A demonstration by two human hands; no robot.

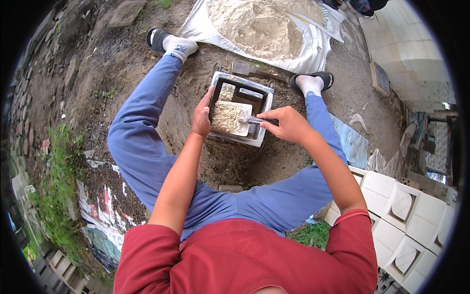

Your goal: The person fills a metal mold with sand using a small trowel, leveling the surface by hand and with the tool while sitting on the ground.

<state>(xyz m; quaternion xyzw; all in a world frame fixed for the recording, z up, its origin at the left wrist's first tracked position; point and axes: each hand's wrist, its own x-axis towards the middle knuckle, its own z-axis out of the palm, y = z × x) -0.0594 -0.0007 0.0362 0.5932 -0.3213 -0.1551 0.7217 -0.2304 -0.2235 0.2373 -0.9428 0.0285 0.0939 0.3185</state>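
**A:** What are the hands on?

**B:** A square grey metal mould (pixel 240 109) sitting on the bare dirt ground (pixel 122 63) between the person's feet. The left hand (pixel 201 116) rests on the mould's left edge, fingers together and curled over the rim, thumb up along the wall. The right hand (pixel 286 124) comes in from the mould's right edge, fingers clamped round the dark handle of a small metal trowel (pixel 255 120).

**A:** And the trowel's blade?

**B:** It lies across the near half of the mould, its tip touching a pale, grainy slab of sandy mix (pixel 230 117) that fills the mould's left near part. The far half of the mould shows open grey compartments with raised dividers.

**A:** What lies around it?

**B:** Beyond the far edge of the mould, a heap of pale sandy powder (pixel 259 24) on a white plastic sheet (pixel 313 49). The person sits with knees wide in blue trousers (pixel 142 147), wearing a red shirt (pixel 245 259), white socks and dark sandals. At the right, near the elbow, white cast square blocks (pixel 406 206) lie side by side, some with a curved recess. A light blue sack (pixel 352 144) lies just beside the right leg. Grass and printed scraps lie at the left.
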